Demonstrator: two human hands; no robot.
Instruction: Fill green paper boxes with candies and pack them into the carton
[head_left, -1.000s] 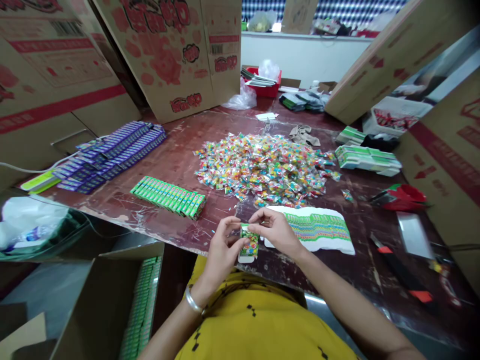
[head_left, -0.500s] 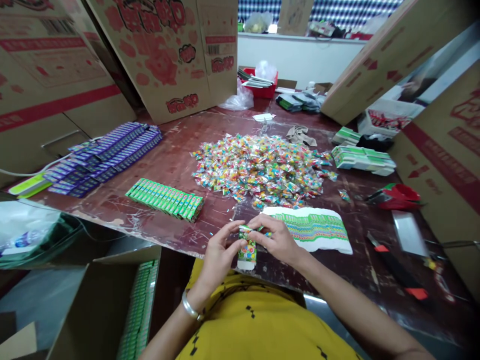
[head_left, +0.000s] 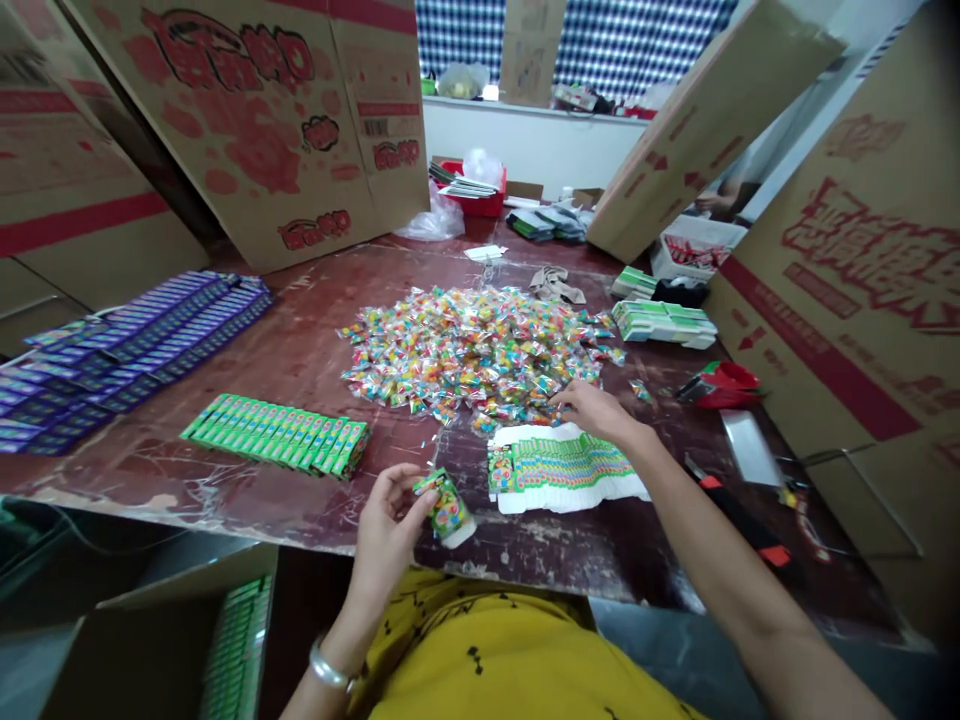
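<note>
My left hand (head_left: 390, 515) grips a small green printed box (head_left: 448, 508) near the table's front edge, tilted with its open end up. My right hand (head_left: 592, 408) reaches forward to the near edge of a big heap of small colourful wrapped candies (head_left: 480, 345), fingers curled among them; what they pinch is too small to make out. A fanned stack of flat unfolded green boxes (head_left: 562, 468) lies between the two hands.
A row of filled green boxes (head_left: 277, 435) lies at the left, rows of purple boxes (head_left: 127, 345) further left. Green carton stacks (head_left: 660, 322), a red tape dispenser (head_left: 716, 385) and a cutter (head_left: 739, 510) sit right. Large cardboard cartons (head_left: 247, 120) wall the table. An open carton (head_left: 225, 640) stands below left.
My right hand has let go of the small box and reached forward to the candy heap. My left hand keeps the box alone, lower and tilted. The view has shifted right.
</note>
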